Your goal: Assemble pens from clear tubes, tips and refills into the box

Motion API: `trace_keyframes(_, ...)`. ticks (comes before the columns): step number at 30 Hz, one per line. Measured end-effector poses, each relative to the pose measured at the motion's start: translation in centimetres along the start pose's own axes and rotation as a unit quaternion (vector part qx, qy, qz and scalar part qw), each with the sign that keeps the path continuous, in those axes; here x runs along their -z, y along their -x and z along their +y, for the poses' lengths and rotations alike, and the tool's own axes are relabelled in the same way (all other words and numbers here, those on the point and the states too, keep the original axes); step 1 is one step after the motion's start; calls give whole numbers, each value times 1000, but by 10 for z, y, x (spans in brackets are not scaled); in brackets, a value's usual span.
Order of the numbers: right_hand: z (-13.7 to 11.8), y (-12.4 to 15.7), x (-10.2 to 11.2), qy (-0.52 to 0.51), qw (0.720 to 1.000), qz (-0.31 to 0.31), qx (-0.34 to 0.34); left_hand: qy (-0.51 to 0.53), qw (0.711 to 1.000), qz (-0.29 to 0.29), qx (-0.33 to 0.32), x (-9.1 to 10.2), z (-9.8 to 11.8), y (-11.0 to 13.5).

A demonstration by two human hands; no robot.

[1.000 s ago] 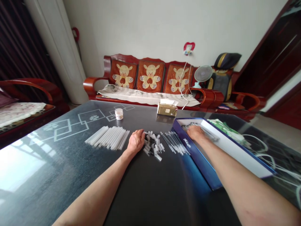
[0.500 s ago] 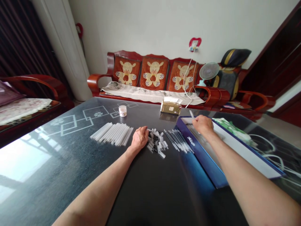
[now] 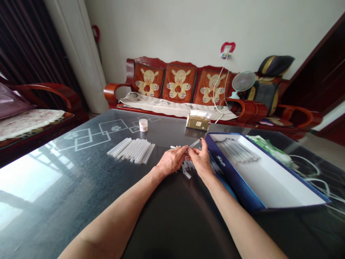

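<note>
My left hand [image 3: 171, 161] and my right hand [image 3: 201, 161] meet above the middle of the dark glass table [image 3: 81, 172], their fingertips together on a thin pen refill [image 3: 194, 143]. The refill's tip points up and to the right. Under the hands lies a pile of small translucent plastic pieces [image 3: 186, 169], mostly hidden. A row of white translucent tubes [image 3: 132, 150] lies to the left. To the right, a blue box with a white inside [image 3: 237, 169] holds several refills [image 3: 235, 150].
A small white jar [image 3: 143, 125] and a tan tissue packet [image 3: 198, 122] stand at the table's far side. Green-and-white plastic [image 3: 269, 149] and white cords [image 3: 309, 176] lie beyond the box. A red wooden sofa [image 3: 178, 84] and a small fan [image 3: 243, 81] stand behind.
My right hand has left the box and moved left with a refill. My left hand has lifted from the table, and the two hands have come together. The view has shifted slightly.
</note>
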State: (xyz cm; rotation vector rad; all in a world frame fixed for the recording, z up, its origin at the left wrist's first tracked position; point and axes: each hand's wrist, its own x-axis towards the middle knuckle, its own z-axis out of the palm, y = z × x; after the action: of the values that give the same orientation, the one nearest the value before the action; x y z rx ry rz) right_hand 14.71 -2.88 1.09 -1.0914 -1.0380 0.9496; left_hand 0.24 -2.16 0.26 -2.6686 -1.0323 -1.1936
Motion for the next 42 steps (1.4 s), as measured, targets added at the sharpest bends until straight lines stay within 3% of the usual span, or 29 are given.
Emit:
trace_keyframes(7, -5, -11, 23, 14, 998, 55, -3, -121, 991, -40, 48, 5, -11, -1)
trace_keyframes(11, -2, -9, 21, 63, 998, 23, -20, -167, 984, -38, 53, 5, -5, -2)
trace_keyframes(17, 4, -4, 8, 129, 991, -19, -10, -179, 982, -17, 64, 0, 4, -2)
trace_keyframes(25, 0, -5, 5, 59, 995, -41, -62, -179, 978, -25, 106, 3, 0, -2)
trace_keyframes(30, -1, -5, 8, 41, 993, -88, -59, -181, 977, -30, 108, 5, -5, -1)
trace_keyframes(35, -1, -5, 8, 49, 994, -91, -42, -175, 978, -25, 108, 4, -7, -1)
trace_keyframes(42, 4, -7, 11, 170, 983, -72, -20, -172, 980, -26, 100, 5, -6, -1)
